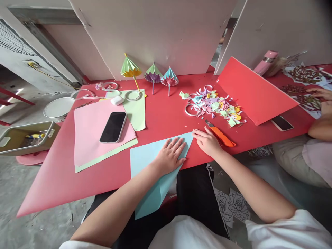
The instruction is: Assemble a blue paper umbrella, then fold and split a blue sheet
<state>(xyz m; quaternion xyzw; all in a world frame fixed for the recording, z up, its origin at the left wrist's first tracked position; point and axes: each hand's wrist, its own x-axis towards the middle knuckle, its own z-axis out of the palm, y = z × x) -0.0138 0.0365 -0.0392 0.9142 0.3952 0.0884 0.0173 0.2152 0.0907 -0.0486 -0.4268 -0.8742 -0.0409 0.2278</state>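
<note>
A light blue paper sheet (145,159) lies folded on the red table (166,117), its lower part hanging over the near edge. My left hand (169,155) presses flat on the folded sheet with fingers spread. My right hand (207,140) rests on the table at the sheet's right corner, fingertips touching the fold. An orange utility knife (221,136) lies just right of my right hand, not held.
A black phone (113,127) lies on pink and green sheets (90,138) at left. Three paper umbrellas (153,74) stand at the back. Paper scraps (215,105) and tape rings lie centre right. A red board (254,93) leans at right. Another person's arm (320,128) rests at far right.
</note>
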